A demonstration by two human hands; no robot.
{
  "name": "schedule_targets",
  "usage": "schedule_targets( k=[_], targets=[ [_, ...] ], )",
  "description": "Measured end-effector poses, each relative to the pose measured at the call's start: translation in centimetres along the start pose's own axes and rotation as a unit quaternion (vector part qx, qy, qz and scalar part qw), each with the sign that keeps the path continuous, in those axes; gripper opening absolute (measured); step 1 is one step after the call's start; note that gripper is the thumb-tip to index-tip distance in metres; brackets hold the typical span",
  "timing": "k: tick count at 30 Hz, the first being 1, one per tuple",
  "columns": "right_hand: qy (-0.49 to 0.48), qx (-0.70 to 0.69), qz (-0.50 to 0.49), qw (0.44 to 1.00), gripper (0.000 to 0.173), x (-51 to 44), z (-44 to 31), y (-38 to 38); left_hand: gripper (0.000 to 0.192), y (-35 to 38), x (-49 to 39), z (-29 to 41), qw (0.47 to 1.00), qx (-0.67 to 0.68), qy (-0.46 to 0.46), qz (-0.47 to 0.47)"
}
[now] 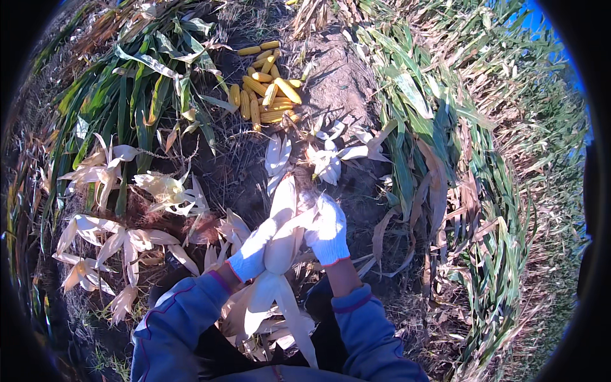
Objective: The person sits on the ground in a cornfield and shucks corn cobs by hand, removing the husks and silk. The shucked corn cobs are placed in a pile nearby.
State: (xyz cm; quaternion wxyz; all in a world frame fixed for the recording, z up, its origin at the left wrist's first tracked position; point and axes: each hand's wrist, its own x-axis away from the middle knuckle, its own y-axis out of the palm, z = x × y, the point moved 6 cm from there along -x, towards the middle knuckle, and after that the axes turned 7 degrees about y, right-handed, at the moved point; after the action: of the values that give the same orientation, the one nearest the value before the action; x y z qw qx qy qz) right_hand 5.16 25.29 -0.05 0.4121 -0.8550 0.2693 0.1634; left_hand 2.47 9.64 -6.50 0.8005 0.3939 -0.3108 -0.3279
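My left hand (253, 250), in a white knitted glove, is closed around an ear of corn in its pale husk (280, 250). My right hand (328, 231), gloved alike, pinches a husk leaf at the ear's upper right side. Long husk leaves (274, 301) hang from its lower end towards my lap. Brown corn silk lies just beyond the ear's tip. No kernels show on this ear. Farther ahead, bare yellow corn ears (269, 95) lie heaped on the soil.
Opened empty husks (126, 241) litter the ground at left, with more husks (327, 160) beyond my hands. Cut green cornstalks (129, 95) lie at upper left. A long row of stalks and leaves (444, 143) runs down the right. Bare soil (341, 81) shows between them.
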Motion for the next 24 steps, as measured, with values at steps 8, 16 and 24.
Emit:
schedule_targets(
  k=[8, 16, 24],
  targets=[
    [0.404, -0.570, -0.183, 0.692, 0.010, 0.5, -3.0, 2.6, 0.047, -1.0, 0.2, 2.2, 0.992, -0.075, 0.066, 0.071],
    [0.274, -0.384, -0.568, 0.674, 0.011, 4.0, -9.9, 2.1, 0.066, -2.3, -0.3, 7.8, 0.976, 0.066, 0.103, 0.182],
    [0.246, -0.252, -0.623, 0.698, 0.025, 5.1, -9.5, 2.8, 0.061, -2.1, 0.3, 8.7, 0.980, -0.024, 0.130, 0.152]
  ],
)
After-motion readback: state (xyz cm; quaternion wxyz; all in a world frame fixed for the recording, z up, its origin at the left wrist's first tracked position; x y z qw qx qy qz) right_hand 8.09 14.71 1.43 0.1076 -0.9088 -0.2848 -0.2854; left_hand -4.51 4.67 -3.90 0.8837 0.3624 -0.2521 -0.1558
